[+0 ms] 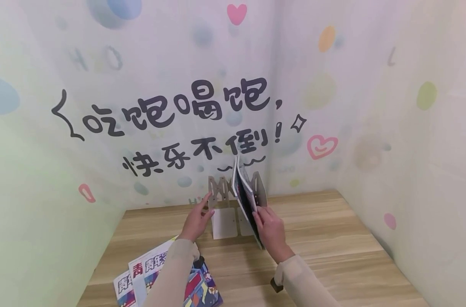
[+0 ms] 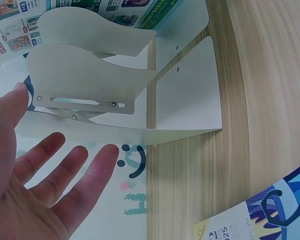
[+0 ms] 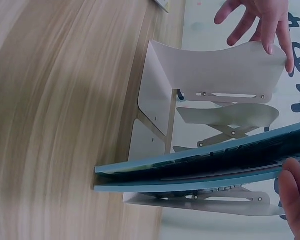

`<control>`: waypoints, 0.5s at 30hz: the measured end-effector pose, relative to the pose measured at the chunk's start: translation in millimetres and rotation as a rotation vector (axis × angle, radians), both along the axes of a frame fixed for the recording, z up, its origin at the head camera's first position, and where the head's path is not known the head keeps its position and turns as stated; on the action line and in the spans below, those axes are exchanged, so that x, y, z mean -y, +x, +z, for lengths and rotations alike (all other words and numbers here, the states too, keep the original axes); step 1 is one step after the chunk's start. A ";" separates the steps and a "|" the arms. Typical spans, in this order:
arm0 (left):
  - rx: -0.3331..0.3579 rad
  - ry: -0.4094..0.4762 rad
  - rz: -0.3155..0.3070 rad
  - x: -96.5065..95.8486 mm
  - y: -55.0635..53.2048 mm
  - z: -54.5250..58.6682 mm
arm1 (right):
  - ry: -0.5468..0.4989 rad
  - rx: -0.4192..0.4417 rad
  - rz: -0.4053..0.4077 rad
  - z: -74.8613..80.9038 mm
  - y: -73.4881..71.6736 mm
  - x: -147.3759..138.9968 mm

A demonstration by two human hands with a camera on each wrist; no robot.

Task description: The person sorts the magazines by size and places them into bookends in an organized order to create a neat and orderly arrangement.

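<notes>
Toward the back of the table stands an expandable white metal book rack (image 1: 224, 224) with upright curved panels and crossed linkage bars. My right hand (image 1: 271, 232) grips thin magazines (image 3: 140, 188) by their edge, fingers and thumb on either side. They stand upright over the right part of the rack, tilted in the head view, with a dark gap between two blue edges. At the rack's left end panel (image 3: 225, 70), my left hand (image 1: 195, 219) has its fingers spread and touches the panel's edge. The left wrist view shows a printed cover (image 2: 135, 10) behind the panels.
Several colourful magazines (image 1: 202, 290) lie overlapping on the wooden table (image 1: 317, 238) at the front left, partly under my left sleeve. A printed curtain (image 1: 171, 55) with black lettering hangs right behind the rack. Similar pale walls close in both sides.
</notes>
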State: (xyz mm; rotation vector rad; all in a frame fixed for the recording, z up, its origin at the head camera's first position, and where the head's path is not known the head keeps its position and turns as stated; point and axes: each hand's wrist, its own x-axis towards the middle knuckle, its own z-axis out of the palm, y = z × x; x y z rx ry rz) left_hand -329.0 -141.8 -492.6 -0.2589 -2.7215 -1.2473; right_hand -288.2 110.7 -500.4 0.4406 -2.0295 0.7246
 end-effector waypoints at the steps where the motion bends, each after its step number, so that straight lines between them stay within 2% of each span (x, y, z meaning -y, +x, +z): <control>1: 0.001 0.001 0.000 -0.1 -0.1 0.0 | 0.003 0.007 0.002 0.2 0.5 0.2; 11: 0.012 0.003 0.015 -0.1 0.1 0.6 | 0.028 0.102 0.031 -1.8 2.7 1.0; 15: -0.014 0.006 -0.002 0.4 -0.6 -1.1 | 0.047 0.116 0.040 -4.6 2.8 0.6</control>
